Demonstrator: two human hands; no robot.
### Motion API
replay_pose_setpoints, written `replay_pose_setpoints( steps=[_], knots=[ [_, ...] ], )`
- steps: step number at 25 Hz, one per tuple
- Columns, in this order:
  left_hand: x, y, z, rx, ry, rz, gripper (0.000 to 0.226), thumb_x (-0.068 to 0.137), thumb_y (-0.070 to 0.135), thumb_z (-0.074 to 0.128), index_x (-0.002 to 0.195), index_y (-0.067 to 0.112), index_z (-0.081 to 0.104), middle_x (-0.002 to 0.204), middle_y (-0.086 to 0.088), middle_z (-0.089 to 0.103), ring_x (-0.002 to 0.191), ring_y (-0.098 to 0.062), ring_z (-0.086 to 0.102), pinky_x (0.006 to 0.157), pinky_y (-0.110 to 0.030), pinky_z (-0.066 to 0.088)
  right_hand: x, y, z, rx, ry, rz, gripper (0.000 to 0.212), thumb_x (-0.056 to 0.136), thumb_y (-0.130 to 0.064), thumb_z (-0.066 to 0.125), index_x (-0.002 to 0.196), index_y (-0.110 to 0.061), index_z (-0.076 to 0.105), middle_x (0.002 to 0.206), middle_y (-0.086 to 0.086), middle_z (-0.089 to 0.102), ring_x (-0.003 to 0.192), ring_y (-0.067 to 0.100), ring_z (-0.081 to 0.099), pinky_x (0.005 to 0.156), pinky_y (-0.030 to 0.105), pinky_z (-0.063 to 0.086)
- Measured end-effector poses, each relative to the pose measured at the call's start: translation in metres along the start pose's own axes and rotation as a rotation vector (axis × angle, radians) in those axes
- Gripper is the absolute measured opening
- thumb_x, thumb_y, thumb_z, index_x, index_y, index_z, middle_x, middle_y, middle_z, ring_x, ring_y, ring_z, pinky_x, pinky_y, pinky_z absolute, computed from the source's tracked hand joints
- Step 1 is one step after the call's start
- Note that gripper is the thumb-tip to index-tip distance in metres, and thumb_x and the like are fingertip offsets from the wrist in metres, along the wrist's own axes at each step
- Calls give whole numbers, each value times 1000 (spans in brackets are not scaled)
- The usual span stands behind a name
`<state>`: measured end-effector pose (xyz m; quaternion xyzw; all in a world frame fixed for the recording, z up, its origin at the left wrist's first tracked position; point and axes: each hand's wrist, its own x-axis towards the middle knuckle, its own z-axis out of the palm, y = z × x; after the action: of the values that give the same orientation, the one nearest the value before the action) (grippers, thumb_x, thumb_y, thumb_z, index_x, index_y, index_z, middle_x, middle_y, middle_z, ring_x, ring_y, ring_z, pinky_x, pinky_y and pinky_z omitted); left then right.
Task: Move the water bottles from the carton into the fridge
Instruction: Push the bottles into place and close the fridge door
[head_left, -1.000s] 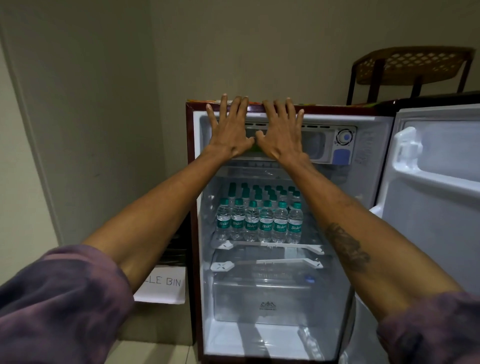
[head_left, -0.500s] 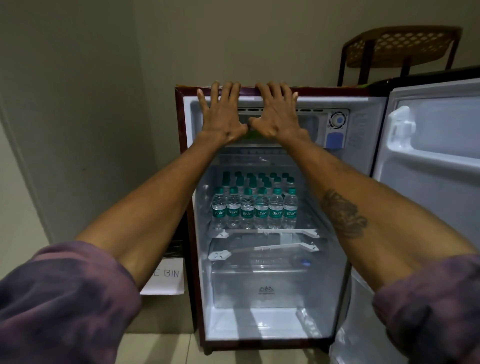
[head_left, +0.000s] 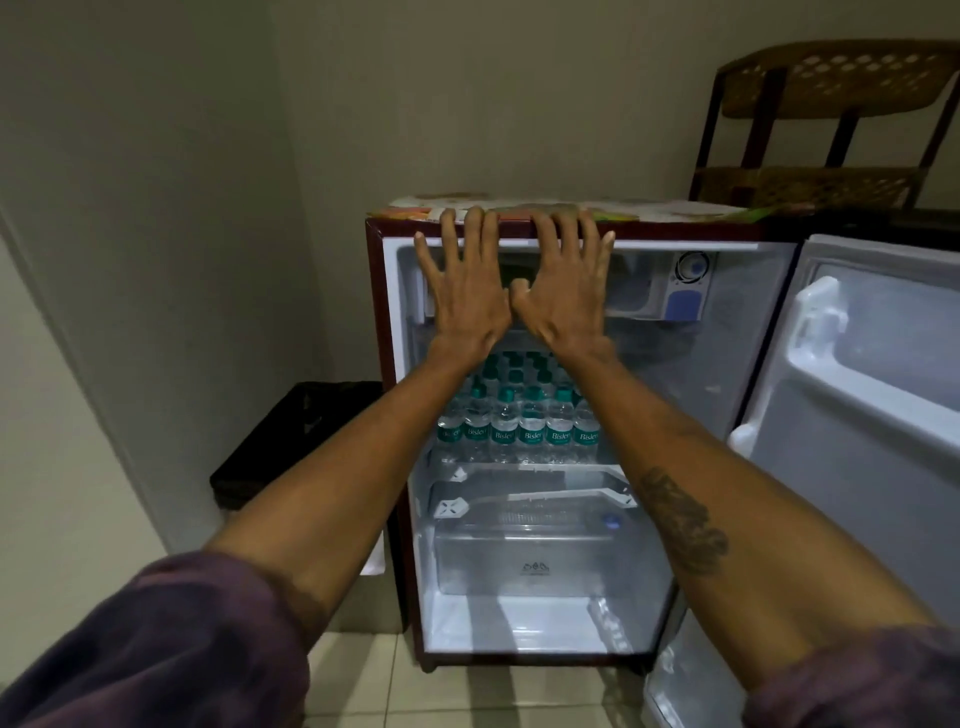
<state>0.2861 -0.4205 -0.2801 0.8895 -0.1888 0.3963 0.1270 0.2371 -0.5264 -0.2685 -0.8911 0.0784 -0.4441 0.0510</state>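
my hands: left (head_left: 464, 291) and right (head_left: 566, 283) both spread flat, holding nothing, fingertips at the fridge (head_left: 395, 332) top edge | bottles (head_left: 519, 421) on the fridge's upper shelf | carton not in view | step: loading looks done | next: likely swing door (head_left: 878, 395) closed

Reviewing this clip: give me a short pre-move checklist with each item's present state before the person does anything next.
1. Fridge door open: ok.
2. Water bottles upright on the upper shelf: ok.
3. Left hand empty, spread flat: ok.
4. Right hand empty, spread flat: ok.
5. Carton in view to check for leftover bottles: not ok, not visible.
6. Lower shelf free for more bottles: ok.
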Motion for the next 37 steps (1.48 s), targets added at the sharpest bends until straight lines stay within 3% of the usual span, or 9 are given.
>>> replay_pose_setpoints(
  steps=[6, 12, 17, 24, 33, 37],
  knots=[
    [-2, 2, -22, 26, -175, -6, 80, 99, 48, 40, 158, 14, -1, 166, -7, -3, 152, -35, -8, 117, -66, 0, 5, -4, -26, 37, -196, 49, 79, 84, -38, 56, 154, -24, 22, 161, 3, 19, 150, 28, 6, 120, 55, 5],
    [19, 7, -83, -34, -550, -51, 91, 93, 36, 57, 158, 22, -5, 166, -1, -10, 151, -30, -14, 113, -71, -2, 20, -7, -76, 34, -548, 73, 74, 97, -40, 46, 157, -25, 5, 164, 3, -1, 150, 27, -5, 120, 54, 7],
    [31, 8, -154, 14, -710, -20, 81, 98, 58, 39, 158, 29, -7, 165, -1, -15, 151, -34, -15, 113, -71, -7, 31, -21, -134, -15, -754, 90, 71, 100, -53, 32, 157, -25, -1, 163, 3, -8, 150, 28, -11, 119, 50, -3],
    [51, 20, -240, 2, -922, -96, 76, 100, 60, 30, 159, 23, 0, 166, -1, -10, 151, -33, -15, 118, -64, -4, 62, -40, -221, 14, -842, 167, 66, 100, -51, 33, 156, -23, 13, 164, 6, 6, 151, 28, 2, 121, 50, 6],
    [62, 59, -311, -110, -1013, -51, 71, 103, 52, 27, 158, 12, 8, 166, -7, 4, 152, -34, 1, 121, -56, 6, 67, -39, -307, 27, -857, 311, 64, 100, -48, 37, 154, -19, 21, 161, 10, 18, 147, 31, 17, 119, 50, 14],
    [50, 99, -318, -164, -1069, -17, 67, 105, 48, 27, 159, 14, 7, 166, -4, 2, 153, -32, -3, 122, -56, 3, 58, -17, -337, -5, -840, 369, 62, 100, -45, 40, 152, -18, 23, 159, 9, 24, 145, 31, 22, 117, 51, 20]
  ],
)
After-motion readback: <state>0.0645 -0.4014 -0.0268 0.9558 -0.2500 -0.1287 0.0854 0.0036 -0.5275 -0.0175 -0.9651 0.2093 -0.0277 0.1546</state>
